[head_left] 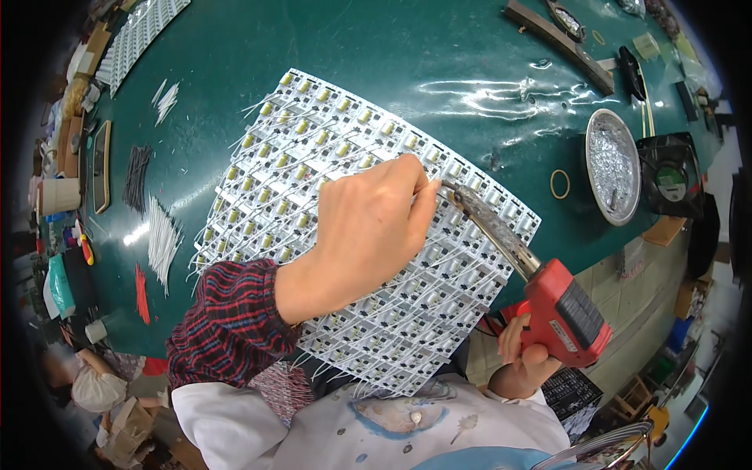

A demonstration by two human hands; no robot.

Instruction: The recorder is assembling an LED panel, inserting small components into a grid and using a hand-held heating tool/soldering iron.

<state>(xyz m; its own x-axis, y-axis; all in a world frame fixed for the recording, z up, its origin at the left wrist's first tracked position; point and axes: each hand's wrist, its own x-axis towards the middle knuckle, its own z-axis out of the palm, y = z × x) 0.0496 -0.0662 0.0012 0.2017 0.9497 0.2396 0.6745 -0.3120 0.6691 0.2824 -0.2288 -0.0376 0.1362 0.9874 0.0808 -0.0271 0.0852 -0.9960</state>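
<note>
A white panel of small circuit boards lies before me, with rows of yellow-green and pale cylindrical parts and many thin white wires standing off it. My left hand is over the panel's middle, thumb and fingers pinched together. Whatever they pinch is too small to make out. My right hand grips a red-handled soldering iron at the panel's right. Its dark, crusted tip points at the left fingertips, very near them, above the upper right rows. Whether the tip touches a board cannot be seen.
Bundles of white wires, black wires and red wires lie left on the green table. At right stand a foil-lined bowl and a black fan. Another panel lies far left. Someone sits at lower left.
</note>
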